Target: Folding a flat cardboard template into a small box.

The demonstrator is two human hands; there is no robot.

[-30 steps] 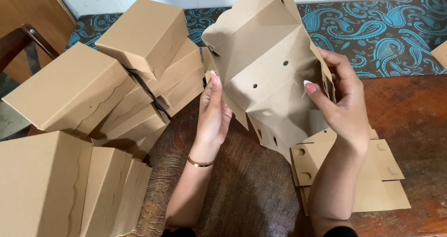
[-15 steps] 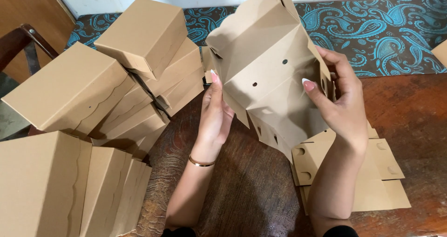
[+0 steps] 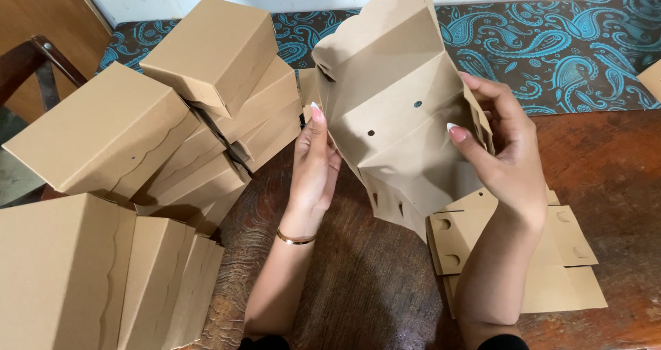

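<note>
Fingers (image 3: pixel 482 99) of the right hand (image 3: pixel 506 161) are curling over the right wall of a half-folded kraft cardboard box (image 3: pixel 403 123), with the thumb pressing on the inside panel, so this hand is closing on the box's edge. The left hand (image 3: pixel 313 167) is lying flat and open along the box's left side, fingers straight and together, pushing against the outer wall rather than gripping it; a thin gold bracelet (image 3: pixel 295 239) is sitting on that wrist. The box is being held up in the air above the dark wooden desk (image 3: pixel 344 288), tilted with its open inside facing the camera; nothing is lying in it, and small round holes are showing in its panels, while a scalloped flap is standing up at the top. Below the right forearm, a stack of flat unfolded box blanks (image 3: pixel 551 253) is resting on the desk. To the left, a pile of finished closed boxes (image 3: pixel 186 116) is leaning together, lids shut so their contents cannot be seen, and more closed boxes (image 3: pixel 89 274) are standing at the lower left corner. Behind the desk, a blue paisley cloth (image 3: pixel 564 40) is spreading along the far edge, and a dark chair frame (image 3: pixel 41 68) is showing at the left.
</note>
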